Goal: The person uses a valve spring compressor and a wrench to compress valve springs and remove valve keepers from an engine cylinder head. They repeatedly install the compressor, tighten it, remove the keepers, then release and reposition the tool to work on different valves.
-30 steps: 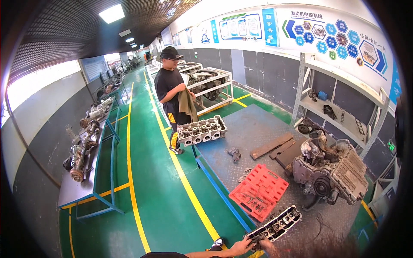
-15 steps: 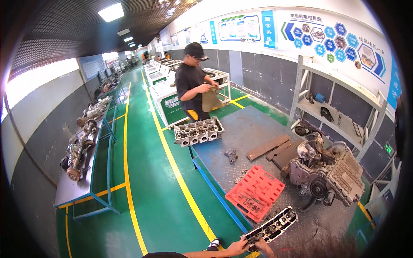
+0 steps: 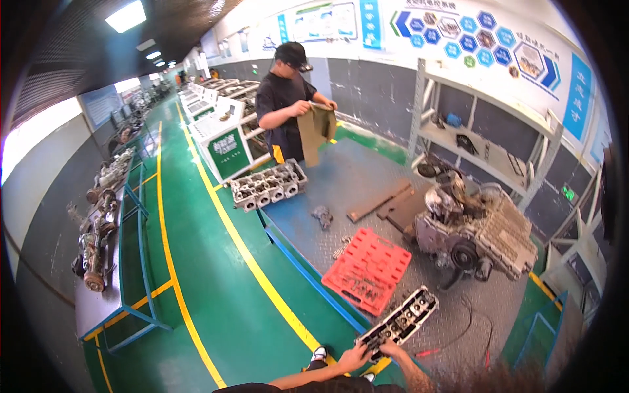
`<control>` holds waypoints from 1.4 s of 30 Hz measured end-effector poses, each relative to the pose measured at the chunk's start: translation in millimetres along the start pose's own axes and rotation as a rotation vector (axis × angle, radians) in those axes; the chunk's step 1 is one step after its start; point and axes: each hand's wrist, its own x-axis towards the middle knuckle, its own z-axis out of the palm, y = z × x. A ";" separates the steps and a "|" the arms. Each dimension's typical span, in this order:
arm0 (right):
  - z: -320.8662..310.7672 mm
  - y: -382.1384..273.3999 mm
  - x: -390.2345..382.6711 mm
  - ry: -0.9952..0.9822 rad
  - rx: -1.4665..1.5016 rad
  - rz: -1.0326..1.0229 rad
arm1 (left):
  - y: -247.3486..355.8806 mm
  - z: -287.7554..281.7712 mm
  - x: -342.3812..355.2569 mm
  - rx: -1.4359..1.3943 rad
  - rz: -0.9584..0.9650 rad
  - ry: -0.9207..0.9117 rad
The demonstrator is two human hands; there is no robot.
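Both hands (image 3: 372, 354) clamped on cylinder head (image 3: 400, 323) | red tool case (image 3: 367, 270) open, sockets inside

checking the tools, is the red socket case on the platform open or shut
Open. The red case lies spread flat on the metal platform, its moulded inside facing up, with dark tools showing in its near half.
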 end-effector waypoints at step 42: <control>12.7 22.0 2.5 -0.081 0.499 0.119 | 0.8 -4.9 5.9 -0.126 0.025 -0.051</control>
